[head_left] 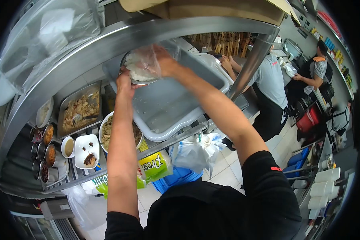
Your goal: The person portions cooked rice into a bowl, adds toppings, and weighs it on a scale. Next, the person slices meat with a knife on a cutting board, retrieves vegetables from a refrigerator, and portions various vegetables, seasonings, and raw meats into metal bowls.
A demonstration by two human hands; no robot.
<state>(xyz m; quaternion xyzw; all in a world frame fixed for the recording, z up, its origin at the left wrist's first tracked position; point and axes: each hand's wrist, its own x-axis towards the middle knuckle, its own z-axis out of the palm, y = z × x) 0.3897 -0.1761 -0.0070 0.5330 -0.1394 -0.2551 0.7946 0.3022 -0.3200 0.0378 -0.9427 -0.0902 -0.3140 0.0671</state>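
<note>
Left hand (126,82)'s gripping the bowl (146,83) over the grey tub (160,108), probably to catch stray rice (137,73); blurry right hand (164,62)'s at the rice, can't tell if it's closed.

Steel desk (164,147), a full line-up!
Here sits the big grey tub (160,104), a round white bowl (101,132) right beside it, then a metal tray (82,130) of food, a white dish (82,140) and a cup (63,149).
</note>
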